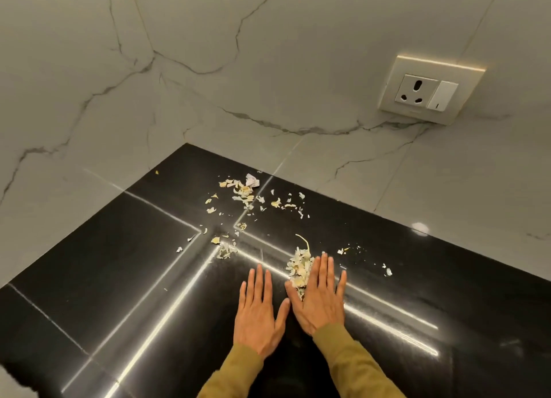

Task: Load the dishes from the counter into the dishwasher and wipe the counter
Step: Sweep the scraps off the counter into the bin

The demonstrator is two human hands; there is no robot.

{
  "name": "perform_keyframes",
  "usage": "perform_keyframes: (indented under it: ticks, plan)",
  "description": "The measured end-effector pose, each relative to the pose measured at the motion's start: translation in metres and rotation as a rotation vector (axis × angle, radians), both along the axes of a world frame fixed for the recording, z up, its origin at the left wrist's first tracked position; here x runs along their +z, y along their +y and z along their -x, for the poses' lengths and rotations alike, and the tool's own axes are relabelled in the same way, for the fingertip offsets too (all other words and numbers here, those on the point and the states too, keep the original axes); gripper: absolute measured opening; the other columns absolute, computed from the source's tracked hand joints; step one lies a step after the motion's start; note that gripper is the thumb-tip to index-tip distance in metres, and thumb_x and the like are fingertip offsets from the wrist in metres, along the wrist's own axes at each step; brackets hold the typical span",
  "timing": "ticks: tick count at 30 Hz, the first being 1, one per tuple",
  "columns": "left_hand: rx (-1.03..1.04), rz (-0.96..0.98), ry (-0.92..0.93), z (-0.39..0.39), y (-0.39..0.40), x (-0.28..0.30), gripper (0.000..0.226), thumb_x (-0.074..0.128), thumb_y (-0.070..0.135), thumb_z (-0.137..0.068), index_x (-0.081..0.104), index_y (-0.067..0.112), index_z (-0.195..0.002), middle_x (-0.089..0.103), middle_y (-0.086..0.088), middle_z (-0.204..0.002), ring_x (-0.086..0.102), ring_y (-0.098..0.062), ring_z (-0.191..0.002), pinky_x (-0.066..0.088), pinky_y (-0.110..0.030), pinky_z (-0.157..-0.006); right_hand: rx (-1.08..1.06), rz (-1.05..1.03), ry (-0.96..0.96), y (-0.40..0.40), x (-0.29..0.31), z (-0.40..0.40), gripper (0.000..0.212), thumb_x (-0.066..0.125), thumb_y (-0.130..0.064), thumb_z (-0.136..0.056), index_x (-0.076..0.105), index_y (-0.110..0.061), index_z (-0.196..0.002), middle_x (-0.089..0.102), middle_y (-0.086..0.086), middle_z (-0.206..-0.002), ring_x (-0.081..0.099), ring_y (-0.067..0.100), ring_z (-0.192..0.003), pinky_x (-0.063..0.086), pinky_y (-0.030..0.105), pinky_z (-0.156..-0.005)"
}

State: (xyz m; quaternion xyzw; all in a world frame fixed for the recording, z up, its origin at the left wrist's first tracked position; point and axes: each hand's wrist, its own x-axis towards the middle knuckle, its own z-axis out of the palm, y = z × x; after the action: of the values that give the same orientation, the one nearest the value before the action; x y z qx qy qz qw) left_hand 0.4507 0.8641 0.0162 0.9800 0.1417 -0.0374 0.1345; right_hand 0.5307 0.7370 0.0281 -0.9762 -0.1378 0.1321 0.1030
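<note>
The glossy black counter point(119, 278) fills the lower part of the head view and meets marble walls in a corner. Pale food scraps point(243, 193) lie scattered near that corner. A small heap of scraps point(299, 266) sits just left of my right hand point(320, 296). That hand lies flat on the counter, fingers straight, its inner edge against the heap. My left hand point(258, 311) lies flat beside it, fingers straight, holding nothing. Both arms wear olive sleeves. No dishes, cloth or dishwasher are in view.
A cream wall socket with a switch point(429, 92) is mounted on the right marble wall point(387, 174) above the counter. A few loose crumbs point(387, 271) lie to the right of my hands. The left marble wall point(74, 129) borders the counter.
</note>
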Motion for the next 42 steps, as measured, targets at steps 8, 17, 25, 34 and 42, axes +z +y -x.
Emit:
perform_keyframes:
  ticks: [8, 17, 25, 34, 42]
  plan:
    - [0.299, 0.219, -0.174, 0.056, 0.117, -0.001, 0.110, 0.016, 0.085, -0.082, 0.016, 0.005, -0.157, -0.003, -0.006, -0.166, -0.011, -0.021, -0.153, 0.000, -0.041, -0.125, -0.283, -0.186, -0.147, -0.117, 0.004, 0.004, 0.092, 0.006, -0.079, -0.087, -0.008, -0.017, -0.153, -0.011, 0.005, -0.164, -0.019, 0.013, -0.149, -0.003, 0.043, -0.123]
    - [0.341, -0.006, -0.027, -0.012, 0.209, -0.004, 0.105, -0.001, 0.083, -0.085, -0.002, 0.008, -0.158, -0.014, -0.007, -0.165, -0.016, -0.021, -0.152, -0.001, -0.044, -0.126, -0.280, 0.028, -0.079, -0.086, 0.002, -0.054, 0.103, -0.013, -0.081, -0.078, -0.012, -0.011, -0.153, -0.020, 0.007, -0.160, -0.022, 0.019, -0.147, -0.014, 0.044, -0.120]
    - [0.003, 0.018, 0.006, -0.098, 0.145, 0.003, 0.096, -0.009, 0.080, -0.086, -0.019, 0.012, -0.154, -0.028, -0.009, -0.161, -0.026, -0.024, -0.149, -0.010, -0.041, -0.123, 0.091, -0.052, -0.028, 0.016, 0.006, -0.080, 0.088, -0.005, -0.075, -0.087, -0.018, -0.016, -0.151, -0.025, 0.003, -0.158, -0.025, 0.016, -0.146, -0.018, 0.038, -0.118]
    - [-0.283, 0.159, -0.069, -0.038, 0.068, 0.010, 0.079, -0.005, 0.068, -0.095, -0.014, 0.019, -0.156, -0.026, 0.007, -0.162, -0.023, -0.005, -0.149, -0.009, -0.029, -0.123, 0.333, -0.353, 0.113, 0.002, 0.010, -0.031, 0.071, 0.014, -0.066, -0.098, -0.005, -0.029, -0.155, -0.013, -0.015, -0.161, -0.017, -0.005, -0.145, 0.000, 0.035, -0.124]
    - [-0.214, 0.116, 0.075, 0.061, 0.024, 0.004, 0.081, 0.017, 0.065, -0.100, 0.023, 0.006, -0.156, 0.010, -0.012, -0.166, 0.000, -0.023, -0.153, 0.002, -0.033, -0.122, 0.020, -0.212, -0.109, -0.058, -0.010, 0.069, 0.083, 0.024, -0.068, -0.095, 0.008, -0.015, -0.157, 0.000, 0.000, -0.165, -0.001, 0.016, -0.152, 0.003, 0.034, -0.122]
